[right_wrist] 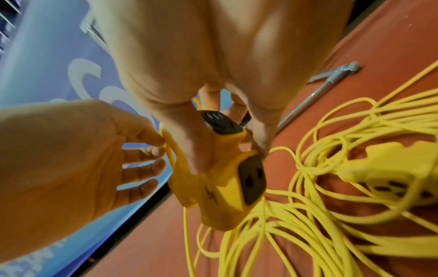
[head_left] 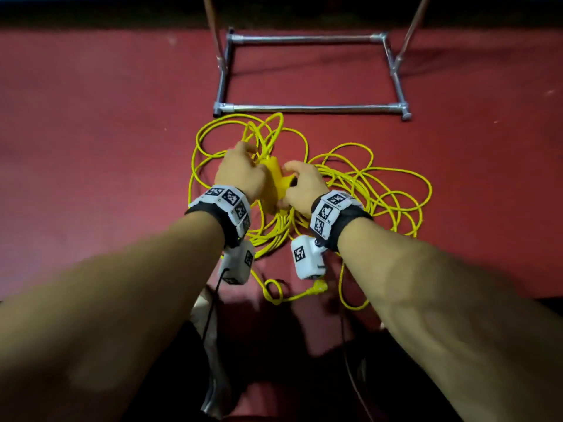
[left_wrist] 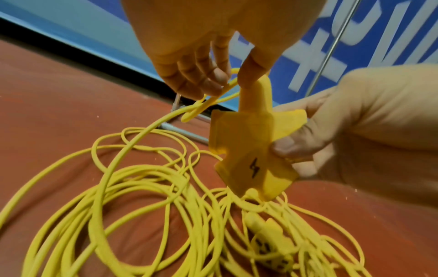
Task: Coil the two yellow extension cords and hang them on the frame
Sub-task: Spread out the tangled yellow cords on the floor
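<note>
Cords (head_left: 307, 184) lie tangled on the red floor just before the frame (head_left: 310, 108). Our right hand (head_left: 304, 185) grips one socket block (head_left: 275, 185) above them while our left hand (head_left: 240, 172) pinches its cord; we should feed even loops, freeing snags.

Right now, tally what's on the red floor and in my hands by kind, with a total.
Yellow socket blocks: 2, one held, one lying in the pile
Yellow plugs: 1 visible
Tangled yellow cord pile: 1
Metal frames: 1
Total: 5
</note>
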The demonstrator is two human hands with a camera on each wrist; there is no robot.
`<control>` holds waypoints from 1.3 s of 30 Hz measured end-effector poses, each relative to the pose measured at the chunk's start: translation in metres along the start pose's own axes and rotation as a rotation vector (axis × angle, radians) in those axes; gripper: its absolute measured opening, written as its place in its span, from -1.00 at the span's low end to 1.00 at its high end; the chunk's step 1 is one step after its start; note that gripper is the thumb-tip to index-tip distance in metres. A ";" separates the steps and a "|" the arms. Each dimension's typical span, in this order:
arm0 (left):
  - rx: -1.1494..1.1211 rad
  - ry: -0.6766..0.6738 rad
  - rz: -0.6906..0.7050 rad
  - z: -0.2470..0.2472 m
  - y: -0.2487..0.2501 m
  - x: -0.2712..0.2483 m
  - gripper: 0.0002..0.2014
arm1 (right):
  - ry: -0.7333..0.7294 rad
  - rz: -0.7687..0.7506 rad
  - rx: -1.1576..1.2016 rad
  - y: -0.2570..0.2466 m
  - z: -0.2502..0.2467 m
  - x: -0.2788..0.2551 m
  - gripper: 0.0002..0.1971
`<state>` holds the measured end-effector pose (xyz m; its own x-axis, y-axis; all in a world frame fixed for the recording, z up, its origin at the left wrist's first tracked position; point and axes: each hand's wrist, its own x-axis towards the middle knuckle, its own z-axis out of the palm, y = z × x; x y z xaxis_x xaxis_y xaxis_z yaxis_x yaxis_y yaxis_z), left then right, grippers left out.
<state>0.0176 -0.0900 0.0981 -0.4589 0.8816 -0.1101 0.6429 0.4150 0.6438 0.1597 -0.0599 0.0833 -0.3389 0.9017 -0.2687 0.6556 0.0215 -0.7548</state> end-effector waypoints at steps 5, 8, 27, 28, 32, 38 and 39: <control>0.012 0.039 0.094 -0.052 0.047 -0.022 -0.93 | 0.111 -0.164 0.070 -0.035 -0.036 -0.018 -0.33; -0.009 0.060 0.166 -0.076 0.072 -0.033 -0.78 | 0.176 -0.223 0.126 -0.053 -0.058 -0.027 -0.36; 0.315 -0.041 0.485 -0.069 0.091 -0.007 -0.52 | 0.159 -0.387 0.029 -0.027 -0.091 -0.028 0.19; 0.335 -0.044 0.479 -0.062 0.088 -0.003 -0.52 | 0.145 -0.361 0.000 -0.023 -0.089 -0.024 0.16; 0.403 -0.002 0.446 -0.034 0.068 0.011 -0.52 | 0.071 -0.339 0.026 -0.009 -0.063 0.005 0.18; 0.310 0.077 0.308 -0.008 0.036 0.020 -0.49 | 0.047 -0.385 0.041 -0.007 -0.031 0.029 0.08; 0.319 0.089 0.319 -0.005 0.033 0.022 -0.52 | 0.044 -0.384 0.034 -0.006 -0.029 0.032 0.07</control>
<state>0.0254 -0.0584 0.1207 -0.2497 0.9595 0.1303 0.9108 0.1870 0.3681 0.1648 -0.0188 0.0971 -0.5255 0.8485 0.0626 0.4634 0.3471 -0.8154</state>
